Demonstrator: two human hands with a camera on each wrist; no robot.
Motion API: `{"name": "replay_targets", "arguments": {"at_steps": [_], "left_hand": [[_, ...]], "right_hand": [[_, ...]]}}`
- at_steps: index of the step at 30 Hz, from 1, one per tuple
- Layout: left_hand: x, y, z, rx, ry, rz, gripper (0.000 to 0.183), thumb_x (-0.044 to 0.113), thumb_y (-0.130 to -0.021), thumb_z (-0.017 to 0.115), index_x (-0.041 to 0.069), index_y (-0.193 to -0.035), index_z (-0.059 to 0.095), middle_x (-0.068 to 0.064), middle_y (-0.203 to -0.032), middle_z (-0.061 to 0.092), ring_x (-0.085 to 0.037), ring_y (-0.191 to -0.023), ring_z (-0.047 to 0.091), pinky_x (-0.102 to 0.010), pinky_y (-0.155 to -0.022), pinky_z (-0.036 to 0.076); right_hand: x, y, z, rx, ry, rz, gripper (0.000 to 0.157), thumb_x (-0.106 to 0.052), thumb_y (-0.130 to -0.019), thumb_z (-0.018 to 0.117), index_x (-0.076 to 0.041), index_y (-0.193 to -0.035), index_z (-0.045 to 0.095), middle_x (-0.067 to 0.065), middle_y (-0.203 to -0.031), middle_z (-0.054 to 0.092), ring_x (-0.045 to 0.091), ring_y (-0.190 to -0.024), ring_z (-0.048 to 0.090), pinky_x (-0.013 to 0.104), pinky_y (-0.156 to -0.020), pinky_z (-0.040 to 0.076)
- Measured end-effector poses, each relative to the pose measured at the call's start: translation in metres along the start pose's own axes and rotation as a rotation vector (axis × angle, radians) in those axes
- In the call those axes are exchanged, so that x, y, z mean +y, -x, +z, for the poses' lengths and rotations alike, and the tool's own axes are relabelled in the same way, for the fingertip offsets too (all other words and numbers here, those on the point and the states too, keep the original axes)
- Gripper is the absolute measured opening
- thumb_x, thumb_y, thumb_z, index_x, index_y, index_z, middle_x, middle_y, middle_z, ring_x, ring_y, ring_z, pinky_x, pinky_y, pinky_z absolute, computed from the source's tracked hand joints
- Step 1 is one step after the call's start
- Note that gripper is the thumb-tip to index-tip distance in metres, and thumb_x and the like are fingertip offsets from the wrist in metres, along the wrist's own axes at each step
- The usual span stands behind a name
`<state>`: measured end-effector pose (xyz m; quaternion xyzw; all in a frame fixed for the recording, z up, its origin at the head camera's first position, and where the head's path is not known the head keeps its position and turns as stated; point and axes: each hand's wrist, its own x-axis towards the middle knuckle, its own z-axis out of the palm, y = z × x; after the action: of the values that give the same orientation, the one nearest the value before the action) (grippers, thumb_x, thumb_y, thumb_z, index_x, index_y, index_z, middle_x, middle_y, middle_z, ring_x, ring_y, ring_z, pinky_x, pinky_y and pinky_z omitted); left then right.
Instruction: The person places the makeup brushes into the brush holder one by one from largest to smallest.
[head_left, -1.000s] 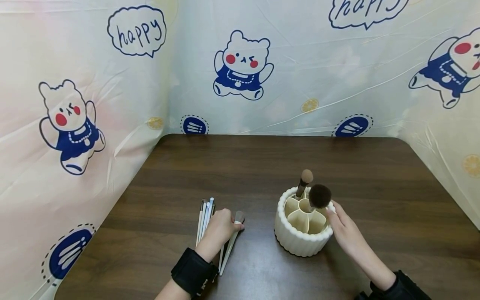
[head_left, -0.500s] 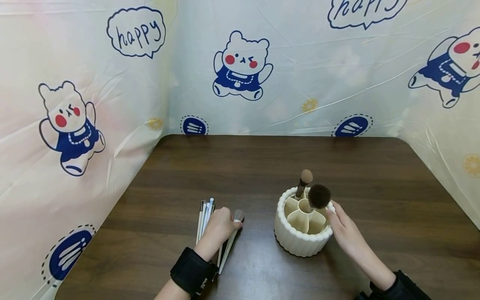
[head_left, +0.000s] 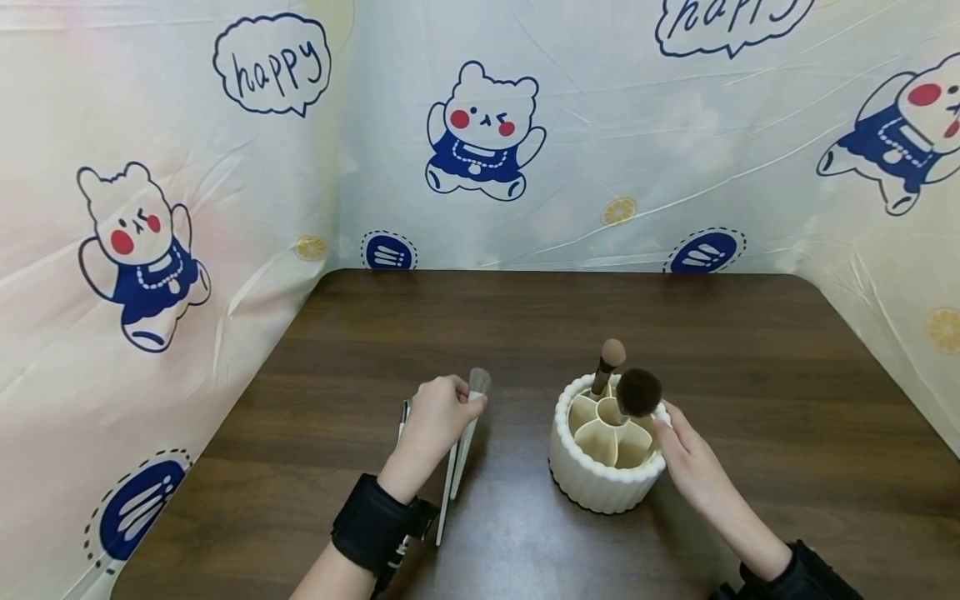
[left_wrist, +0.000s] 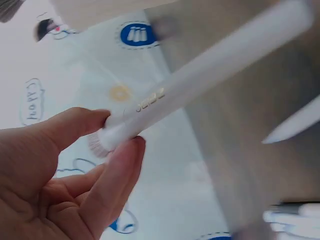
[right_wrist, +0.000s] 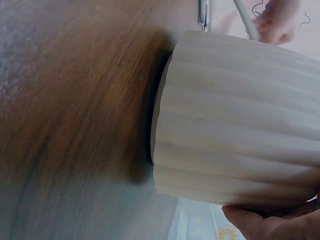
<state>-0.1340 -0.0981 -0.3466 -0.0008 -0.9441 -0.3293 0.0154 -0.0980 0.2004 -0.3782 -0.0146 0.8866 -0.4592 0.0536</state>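
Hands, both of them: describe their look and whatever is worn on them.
The left hand is ungloved, with a wide black band around its wrist; small pale marks show along the band's edge, too small to read. The right hand is also ungloved, with a black cuff cut off by the picture's edge. No rings show.

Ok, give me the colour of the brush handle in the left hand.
The brush handle is white with small gold-toned lettering; best seen in the left wrist view.
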Motion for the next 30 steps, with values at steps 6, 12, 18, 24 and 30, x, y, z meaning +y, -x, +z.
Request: {"name": "replay_targets", "arguments": {"at_steps": [6, 12, 18, 24, 30], "left_hand": [[0.028, 0.000, -0.018, 0.134, 0.055, 0.086, 0.023, 0.021, -0.087, 0.068, -0.001, -0.094, 0.068, -0.008, -0.081, 0.069, -0.014, -0.068, 0.061, -0.024, -0.060, 0.049], [0.048, 0.001, -0.025, 0.261, 0.156, 0.218, 0.021, 0.018, -0.085, 0.070, 0.000, -0.096, 0.067, -0.008, -0.085, 0.069, -0.015, -0.075, 0.065, -0.027, -0.068, 0.056], [0.059, 0.006, -0.023, 0.318, 0.363, 0.309, 0.020, 0.013, -0.086, 0.069, 0.001, -0.102, 0.066, -0.010, -0.094, 0.067, -0.014, -0.081, 0.069, -0.021, -0.072, 0.057], [0.069, 0.010, -0.018, 0.308, 0.585, 0.343, 0.023, 0.009, -0.085, 0.070, 0.001, -0.105, 0.064, -0.012, -0.098, 0.066, -0.018, -0.087, 0.069, -0.022, -0.077, 0.056], [0.079, 0.014, -0.006, 0.246, 0.668, 0.383, 0.021, 0.006, -0.085, 0.069, -0.001, -0.105, 0.063, -0.014, -0.099, 0.065, -0.020, -0.089, 0.067, -0.022, -0.077, 0.056]], "right_hand": [[0.000, 0.000, 0.000, 0.000, 0.000, -0.002, 0.050, -0.025, -0.104, 0.025, 0.002, -0.146, 0.026, 0.032, -0.146, 0.034, 0.046, -0.136, 0.032, 0.059, -0.109, 0.028], [0.000, 0.000, 0.000, 0.002, -0.004, 0.004, 0.050, -0.025, -0.104, 0.025, 0.003, -0.146, 0.026, 0.032, -0.147, 0.034, 0.046, -0.136, 0.032, 0.059, -0.109, 0.028], [0.001, 0.000, 0.001, 0.002, -0.013, 0.008, 0.050, -0.025, -0.104, 0.024, 0.003, -0.146, 0.026, 0.032, -0.147, 0.033, 0.046, -0.136, 0.032, 0.059, -0.109, 0.027], [0.001, 0.000, 0.001, 0.001, -0.012, 0.021, 0.050, -0.026, -0.104, 0.024, 0.001, -0.146, 0.026, 0.031, -0.147, 0.033, 0.046, -0.137, 0.032, 0.059, -0.109, 0.027], [0.001, 0.000, 0.001, 0.002, -0.018, 0.017, 0.050, -0.026, -0.104, 0.024, 0.001, -0.147, 0.026, 0.031, -0.148, 0.033, 0.045, -0.137, 0.031, 0.059, -0.110, 0.027]]}}
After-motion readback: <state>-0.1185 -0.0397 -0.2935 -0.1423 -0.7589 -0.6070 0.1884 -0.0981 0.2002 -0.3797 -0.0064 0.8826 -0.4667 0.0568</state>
